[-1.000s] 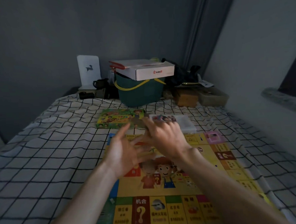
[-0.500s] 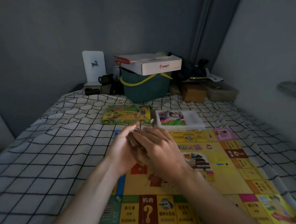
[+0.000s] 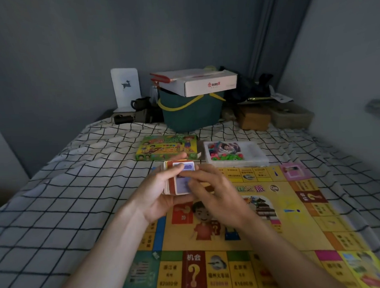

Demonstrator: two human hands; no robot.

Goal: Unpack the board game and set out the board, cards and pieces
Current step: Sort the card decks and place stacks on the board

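The yellow game board (image 3: 283,222) lies unfolded on the checked sheet. Above its far left part my left hand (image 3: 158,194) holds a stack of cards (image 3: 180,179) from below and the left, thumb on the top card. My right hand (image 3: 211,193) grips the same stack from the right, fingers curled over its face. Beyond the board lie the green game box lid (image 3: 166,147) and the white box tray (image 3: 236,154) with coloured pieces and a picture card in it.
A dark green basket (image 3: 192,113) with a white carton (image 3: 203,82) on top stands at the bed's far end, beside a white stand (image 3: 125,85), a brown box (image 3: 255,118) and clutter. A grey wall runs along the right side.
Both hands drew back from the white tray toward me, closed together and now hold the card stack up with its face showing. The view tilted a little.
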